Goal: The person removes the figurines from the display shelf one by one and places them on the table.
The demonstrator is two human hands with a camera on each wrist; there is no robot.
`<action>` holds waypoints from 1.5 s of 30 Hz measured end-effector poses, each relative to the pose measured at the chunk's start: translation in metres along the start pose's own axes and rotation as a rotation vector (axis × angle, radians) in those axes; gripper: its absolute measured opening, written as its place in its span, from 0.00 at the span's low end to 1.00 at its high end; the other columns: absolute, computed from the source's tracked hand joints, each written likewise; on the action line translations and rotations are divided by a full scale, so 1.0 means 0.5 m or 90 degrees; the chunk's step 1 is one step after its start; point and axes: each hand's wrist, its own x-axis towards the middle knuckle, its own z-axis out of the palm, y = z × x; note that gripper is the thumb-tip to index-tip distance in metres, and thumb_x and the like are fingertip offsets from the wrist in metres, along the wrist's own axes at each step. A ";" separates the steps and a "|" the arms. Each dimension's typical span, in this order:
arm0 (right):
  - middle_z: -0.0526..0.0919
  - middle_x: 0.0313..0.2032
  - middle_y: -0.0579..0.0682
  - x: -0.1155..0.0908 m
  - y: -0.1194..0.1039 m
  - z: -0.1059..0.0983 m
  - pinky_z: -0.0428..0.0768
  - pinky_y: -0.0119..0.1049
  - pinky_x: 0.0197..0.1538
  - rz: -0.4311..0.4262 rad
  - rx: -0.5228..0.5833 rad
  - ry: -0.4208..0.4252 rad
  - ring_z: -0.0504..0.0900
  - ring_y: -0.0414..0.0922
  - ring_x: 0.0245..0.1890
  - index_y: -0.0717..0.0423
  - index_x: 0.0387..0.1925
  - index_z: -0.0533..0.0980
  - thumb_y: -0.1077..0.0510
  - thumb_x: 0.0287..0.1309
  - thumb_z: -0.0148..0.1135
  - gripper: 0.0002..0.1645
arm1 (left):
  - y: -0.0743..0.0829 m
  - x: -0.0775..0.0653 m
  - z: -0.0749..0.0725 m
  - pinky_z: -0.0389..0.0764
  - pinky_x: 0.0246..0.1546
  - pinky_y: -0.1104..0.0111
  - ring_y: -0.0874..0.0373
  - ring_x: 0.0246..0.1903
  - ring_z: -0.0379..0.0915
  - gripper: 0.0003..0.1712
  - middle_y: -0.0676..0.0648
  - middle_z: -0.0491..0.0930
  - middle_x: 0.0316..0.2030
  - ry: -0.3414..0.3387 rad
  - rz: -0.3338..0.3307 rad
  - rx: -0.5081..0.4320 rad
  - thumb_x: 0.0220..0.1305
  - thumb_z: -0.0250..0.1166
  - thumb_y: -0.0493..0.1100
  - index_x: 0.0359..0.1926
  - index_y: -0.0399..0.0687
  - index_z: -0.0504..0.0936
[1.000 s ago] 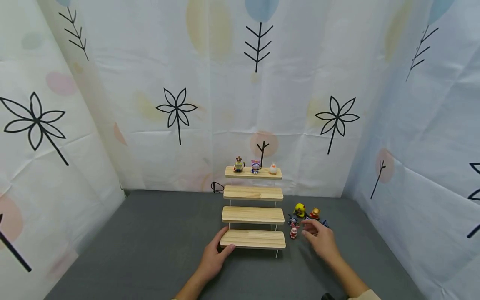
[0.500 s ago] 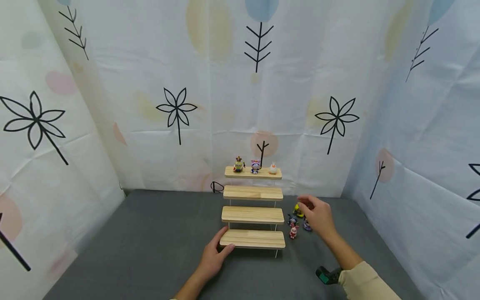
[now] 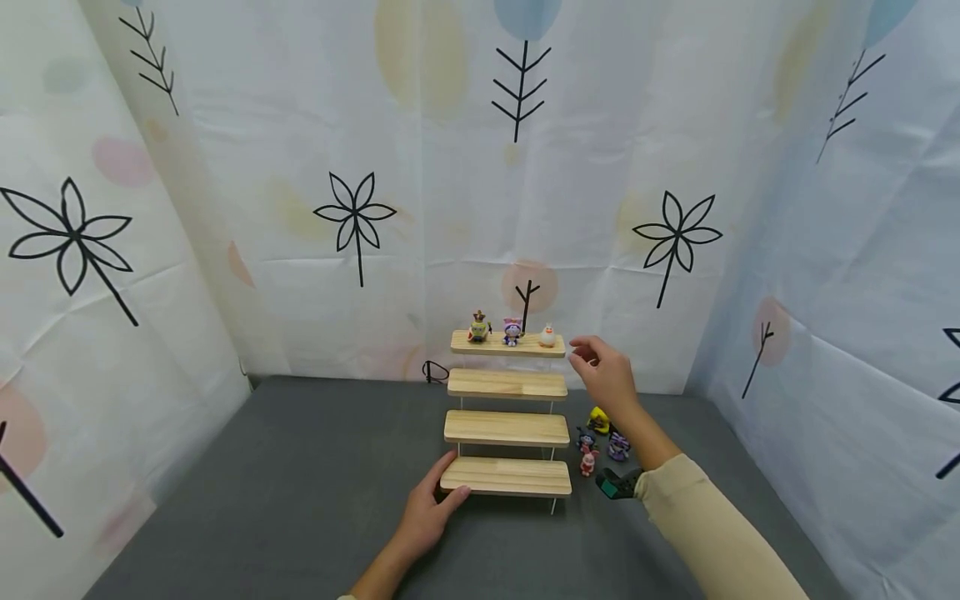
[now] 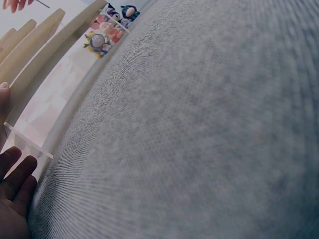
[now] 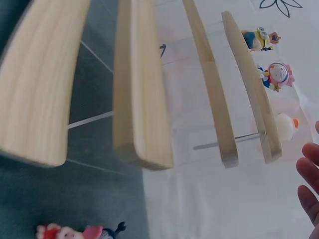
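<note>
A tiered wooden display shelf [image 3: 507, 429] stands mid-table. My left hand [image 3: 422, 518] grips the left end of its lowest board, thumb on the board edge and fingers near the clear leg. On the top board stand a crowned minion figurine [image 3: 478, 327], a Hello Kitty figurine [image 3: 512, 332] and a white bird figurine [image 3: 547, 336]. My right hand [image 3: 606, 377] hovers just right of that board, its bent fingers beside the bird. In the right wrist view its fingers [image 5: 309, 174] are apart, and no held thing shows. Right of the shelf stand a Piglet figurine [image 3: 588, 463] and several others.
A yellow figurine [image 3: 598, 419] and a purple one [image 3: 618, 447] stand in the group under my right forearm, which may hide more. A black wrist device [image 3: 618, 484] sits at my right sleeve [image 3: 705, 521]. Patterned cloth [image 3: 300, 125] surrounds the grey tabletop [image 3: 315, 475].
My right hand has moved from the figurines on the table up and leftward to the right end of the top board. My left hand keeps its grip on the lowest board.
</note>
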 end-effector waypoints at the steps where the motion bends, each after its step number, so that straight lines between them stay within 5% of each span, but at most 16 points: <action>1: 0.84 0.36 0.57 0.007 -0.001 0.004 0.77 0.50 0.44 0.001 0.001 -0.004 0.80 0.52 0.36 0.63 0.49 0.79 0.62 0.63 0.63 0.14 | 0.001 0.000 0.000 0.69 0.57 0.54 0.45 0.58 0.69 0.34 0.34 0.72 0.60 0.001 0.000 0.001 0.64 0.67 0.43 0.67 0.37 0.67; 9: 0.80 0.50 0.60 0.048 -0.004 0.033 0.71 0.56 0.53 0.070 -0.029 -0.071 0.75 0.57 0.51 0.59 0.61 0.73 0.57 0.65 0.63 0.25 | 0.004 -0.001 0.001 0.68 0.57 0.50 0.43 0.58 0.69 0.33 0.33 0.72 0.60 0.002 -0.003 -0.005 0.64 0.67 0.43 0.67 0.37 0.67; 21: 0.70 0.64 0.60 0.071 0.004 0.060 0.57 0.66 0.61 0.080 -0.095 -0.168 0.62 0.64 0.64 0.50 0.72 0.60 0.51 0.67 0.60 0.36 | 0.004 0.002 0.001 0.67 0.58 0.52 0.45 0.59 0.68 0.33 0.34 0.73 0.59 0.003 0.002 -0.003 0.63 0.67 0.43 0.66 0.36 0.68; 32: 0.77 0.56 0.61 0.067 0.005 0.068 0.60 0.65 0.59 0.061 -0.057 -0.145 0.69 0.63 0.57 0.52 0.67 0.69 0.55 0.66 0.61 0.29 | 0.003 0.004 0.000 0.67 0.58 0.51 0.44 0.59 0.68 0.34 0.34 0.72 0.61 -0.004 0.002 -0.002 0.64 0.67 0.44 0.67 0.37 0.67; 45: 0.81 0.43 0.59 0.052 0.005 0.070 0.66 0.53 0.44 0.064 -0.027 -0.086 0.71 0.61 0.49 0.54 0.60 0.76 0.58 0.66 0.61 0.21 | 0.003 0.001 -0.001 0.68 0.58 0.53 0.45 0.59 0.68 0.33 0.35 0.73 0.60 0.000 -0.001 0.001 0.64 0.67 0.43 0.67 0.36 0.68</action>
